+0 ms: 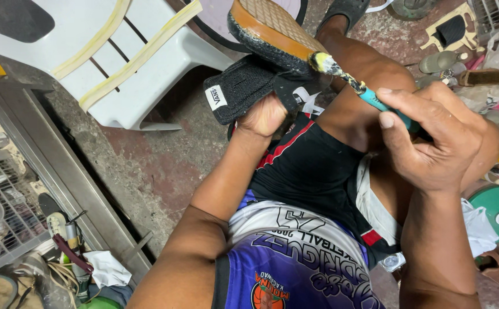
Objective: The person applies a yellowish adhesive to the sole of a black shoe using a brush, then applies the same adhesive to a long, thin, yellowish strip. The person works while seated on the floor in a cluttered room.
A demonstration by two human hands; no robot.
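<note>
1. Black canvas and a tan rubber sole: we see a shoe [261,63] held up in front of the person's body, sole turned up and away from us, over the knees.
2. The left hand [265,114] is pushed inside the shoe's opening from below, closed on the fabric, so it carries the shoe; only the knuckles and wrist show.
3. The right hand [432,137] sits to the right of the shoe and a little lower, fingers pinched shut around the teal handle of a small brush [352,83].
4. The brush's long axis runs from that hand up and to the left, and its yellow, glue-caked tip touches the edge of the sole [278,26] at the end nearest the right hand.
5. The sole's long axis runs from upper left to lower right, nearly in line with the brush, so the brush meets it end-on at the rim.
6. The two hands are apart, with the shoe and brush bridging the gap between them.
7. Around them: a white plastic chair [118,63] at upper left, a reddish concrete floor [163,166], and a green stool [498,206] at the right edge.
</note>
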